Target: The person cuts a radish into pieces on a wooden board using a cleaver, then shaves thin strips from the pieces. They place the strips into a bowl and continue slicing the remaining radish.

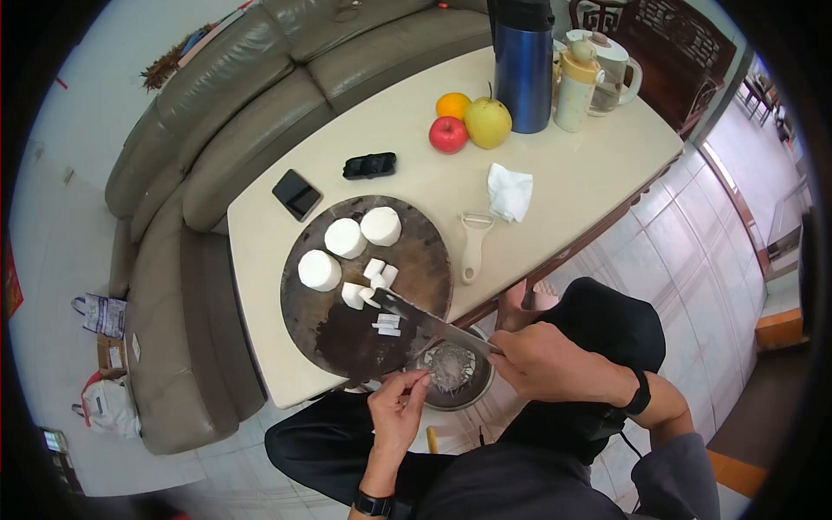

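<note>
My right hand (555, 360) grips the handle of a knife (444, 331), its blade pointing left over a round dark cutting board (416, 251). The tip is close to small white chunks (374, 270) that look like peeled radish. Nearer me on the board lie a few white strips (387, 324). Toward the far side stand three thick white cylinders (345, 237) of the same look. My left hand (399, 407) is pinched closed at the board's near edge, beside a metal bowl (484, 381) below the table. Whatever its fingertips hold is too small to tell.
On the pale table (286, 373) lie a phone (296, 195), a black object (369, 165), a peeler (473, 251) and a white tissue (510, 192). Fruit, including a red apple (448, 135), sits by a blue flask (523, 74). A sofa (191, 347) borders the table.
</note>
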Demonstrator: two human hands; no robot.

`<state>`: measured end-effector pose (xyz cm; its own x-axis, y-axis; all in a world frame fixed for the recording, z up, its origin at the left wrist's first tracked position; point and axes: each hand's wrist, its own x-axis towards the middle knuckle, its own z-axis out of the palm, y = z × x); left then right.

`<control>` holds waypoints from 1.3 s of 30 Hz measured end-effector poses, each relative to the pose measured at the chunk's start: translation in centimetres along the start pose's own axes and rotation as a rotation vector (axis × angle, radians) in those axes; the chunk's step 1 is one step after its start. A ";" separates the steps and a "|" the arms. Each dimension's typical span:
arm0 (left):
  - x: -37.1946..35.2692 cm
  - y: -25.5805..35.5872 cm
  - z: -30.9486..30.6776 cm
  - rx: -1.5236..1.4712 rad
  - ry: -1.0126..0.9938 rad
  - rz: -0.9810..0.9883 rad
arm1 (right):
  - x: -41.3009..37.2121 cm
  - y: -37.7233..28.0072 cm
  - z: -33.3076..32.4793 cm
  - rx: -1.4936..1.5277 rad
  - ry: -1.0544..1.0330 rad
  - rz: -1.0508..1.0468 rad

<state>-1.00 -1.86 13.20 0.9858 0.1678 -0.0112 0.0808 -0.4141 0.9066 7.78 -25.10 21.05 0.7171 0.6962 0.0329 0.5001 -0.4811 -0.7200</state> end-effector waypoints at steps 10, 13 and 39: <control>6.1 1.3 -1.0 0.493 0.275 0.286 | 0.0 0.5 0.7 -0.012 0.081 0.009; 6.4 0.7 -0.7 0.560 0.306 0.316 | 0.0 0.6 0.8 -0.042 0.084 0.004; 6.7 1.0 -1.1 0.620 0.243 0.361 | 0.8 0.3 1.4 -0.074 0.050 -0.002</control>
<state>5.52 -0.19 14.48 0.9123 0.0896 0.3995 -0.1014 -0.8959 0.4325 7.81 -23.98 19.84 0.7382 0.6710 0.0699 0.5349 -0.5190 -0.6667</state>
